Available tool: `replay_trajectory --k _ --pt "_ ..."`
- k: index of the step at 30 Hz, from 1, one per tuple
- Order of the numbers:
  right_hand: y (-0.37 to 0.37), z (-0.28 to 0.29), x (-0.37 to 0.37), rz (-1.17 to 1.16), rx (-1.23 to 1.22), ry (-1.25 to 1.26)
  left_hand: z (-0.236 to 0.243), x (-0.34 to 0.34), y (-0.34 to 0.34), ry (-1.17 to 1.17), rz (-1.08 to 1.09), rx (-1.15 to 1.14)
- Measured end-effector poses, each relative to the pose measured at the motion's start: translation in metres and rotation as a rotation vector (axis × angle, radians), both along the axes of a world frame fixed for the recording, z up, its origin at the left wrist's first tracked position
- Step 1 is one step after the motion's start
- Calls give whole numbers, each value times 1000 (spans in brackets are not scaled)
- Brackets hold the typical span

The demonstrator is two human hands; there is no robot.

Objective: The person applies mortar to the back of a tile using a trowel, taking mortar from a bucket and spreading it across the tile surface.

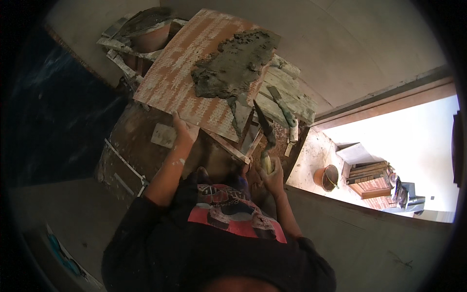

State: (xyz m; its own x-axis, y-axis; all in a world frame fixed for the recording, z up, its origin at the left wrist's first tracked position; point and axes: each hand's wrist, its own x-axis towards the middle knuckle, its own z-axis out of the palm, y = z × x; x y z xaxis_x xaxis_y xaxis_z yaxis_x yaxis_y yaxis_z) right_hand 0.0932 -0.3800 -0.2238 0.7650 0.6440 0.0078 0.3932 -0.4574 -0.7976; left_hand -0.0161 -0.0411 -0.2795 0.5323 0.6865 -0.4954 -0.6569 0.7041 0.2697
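The left hand (186, 130) holds the near edge of a large tile (168, 73), with the fingers closed at this edge. The right hand (273, 176) is closed around the handle of a trowel (264, 125), and the blade of the trowel points away from the person, just beside the right corner of the tile. The tile lies in front of the person, with its reddish, white-streaked face up. On its right and far part there is a thick layer of grey mortar (233, 65), with a rough surface, and a narrow tongue of it comes down near to the closest edge.

To the right of the tile are some pale wooden boards (304, 100), and on them rests another tool (283, 107) with a dirty blade. On the far left side, near the tile, stands an orange bucket (152, 40) with grey material at its top. A flat pale piece (164, 136) is near the left hand. Through the bright opening at the right, a second bucket (325, 179) stands on the floor (305, 163), beside a stack of flat things (369, 180).
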Motion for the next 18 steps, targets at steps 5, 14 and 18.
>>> replay_trajectory --k 5,14,18 --pt "40 9 29 210 304 480 12 3 -3 33 7 -80" --pt "22 -24 43 34 127 1096 20 8 -5 12 51 -75" --pt "-31 -29 40 6 19 1184 25 7 -8 0 31 -67"
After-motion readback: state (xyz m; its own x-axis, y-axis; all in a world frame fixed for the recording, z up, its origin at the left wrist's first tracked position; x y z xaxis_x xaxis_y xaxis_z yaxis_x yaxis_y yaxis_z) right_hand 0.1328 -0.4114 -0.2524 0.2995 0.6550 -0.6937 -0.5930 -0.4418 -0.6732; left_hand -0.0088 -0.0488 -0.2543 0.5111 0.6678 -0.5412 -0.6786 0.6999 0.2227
